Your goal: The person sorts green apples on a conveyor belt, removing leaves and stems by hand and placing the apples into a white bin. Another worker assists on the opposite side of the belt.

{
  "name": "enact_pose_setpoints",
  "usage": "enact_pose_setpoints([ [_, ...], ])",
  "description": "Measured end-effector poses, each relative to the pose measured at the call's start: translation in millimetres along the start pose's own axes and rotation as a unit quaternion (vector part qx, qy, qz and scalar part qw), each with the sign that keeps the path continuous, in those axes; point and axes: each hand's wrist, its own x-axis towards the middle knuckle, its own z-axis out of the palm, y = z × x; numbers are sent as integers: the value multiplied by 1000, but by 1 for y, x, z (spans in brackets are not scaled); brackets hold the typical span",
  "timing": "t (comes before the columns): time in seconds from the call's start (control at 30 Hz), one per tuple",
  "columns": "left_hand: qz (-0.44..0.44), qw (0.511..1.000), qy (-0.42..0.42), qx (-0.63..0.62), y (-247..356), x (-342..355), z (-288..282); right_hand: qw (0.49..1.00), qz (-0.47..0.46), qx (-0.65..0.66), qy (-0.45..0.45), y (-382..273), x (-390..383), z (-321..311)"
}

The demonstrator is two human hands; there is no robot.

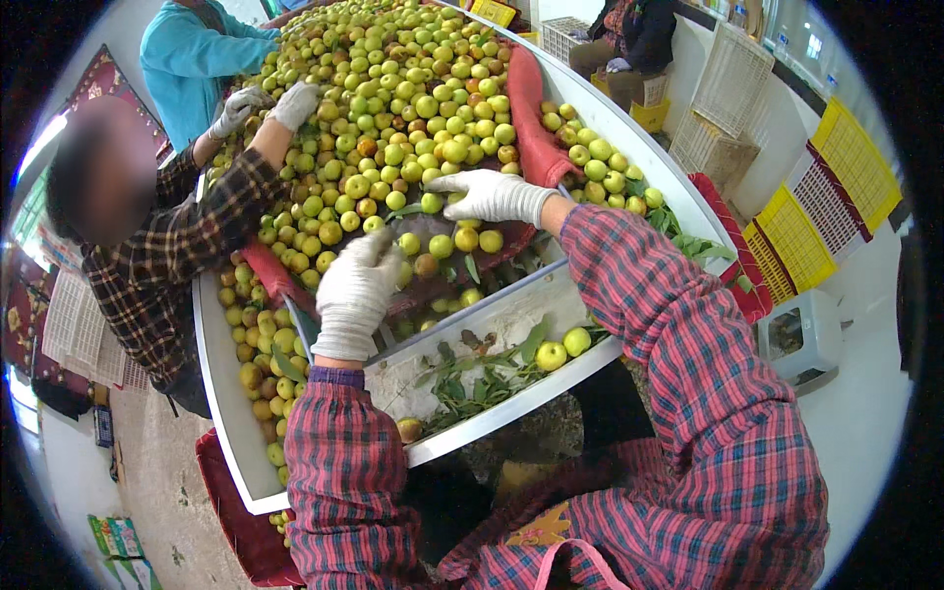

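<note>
My left hand [355,295], in a white knit glove, reaches over the near edge of the fruit pile with its fingers stretched and slightly apart. Close beside its fingertips lie small round green-and-brown jujubes [426,265]. My right hand [500,197], gloved too, hovers with fingers spread over the pile, next to a green jujube [432,203]; no fruit shows in its grip. The jujubes cover a large white sorting table [234,433]. Between my hands a dark sloping patch [447,275] carries a few jujubes and a leaf.
A near trough [413,379] holds leaves [477,379] and a few jujubes. Red cloth [532,118] separates the side channels. At left a co-worker in a plaid shirt [147,256] reaches into the pile; another in turquoise [192,59] stands beyond. Yellow and white crates [801,202] lean at right.
</note>
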Motion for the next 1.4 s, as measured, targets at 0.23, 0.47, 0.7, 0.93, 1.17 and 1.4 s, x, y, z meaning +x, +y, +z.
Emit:
enact_pose_setpoints([
  [0.23,-26,990,81,111,-53,6,-6,968,142,-53,199,17,9,-20],
  [0.47,-21,991,40,129,-42,7,-3,986,125,-37,104,38,52,-20],
  [0.7,-36,988,31,146,-48,4,-7,993,16,-51,-109,-60,44,12],
  [0.93,-53,982,26,177,-48,0,-11,998,1,-43,47,-57,63,-10],
  [1.17,4,974,43,224,-29,-4,3,966,59,-167,187,59,147,-31],
  [1.4,-7,975,-2,222,-29,-5,5,971,125,-204,4,28,160,-13],
])
